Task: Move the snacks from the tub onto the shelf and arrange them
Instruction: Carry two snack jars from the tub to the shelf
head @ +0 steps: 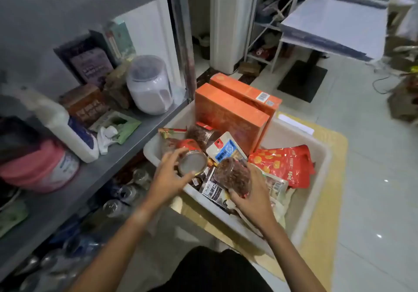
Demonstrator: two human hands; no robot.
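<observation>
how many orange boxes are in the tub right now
2. Both stand upright at the far end of the tub: the nearer orange box and the farther orange box right behind it. Snacks may hide others.

The grey shelf (144,124) carries a clear jar (149,85), boxes (84,104), a white jug (67,131) and a pink tub (38,167) along its front edge.

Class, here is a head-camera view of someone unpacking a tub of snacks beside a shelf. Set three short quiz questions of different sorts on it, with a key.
1. True or false: the right hand grips a clear jar of reddish-brown snacks.
2. What does the left hand hold? A) the red can B) an orange box C) nothing
3. Fill in: the two orange boxes stand upright in the white ___.

Key: 1 true; 2 A; 3 tub.
</observation>
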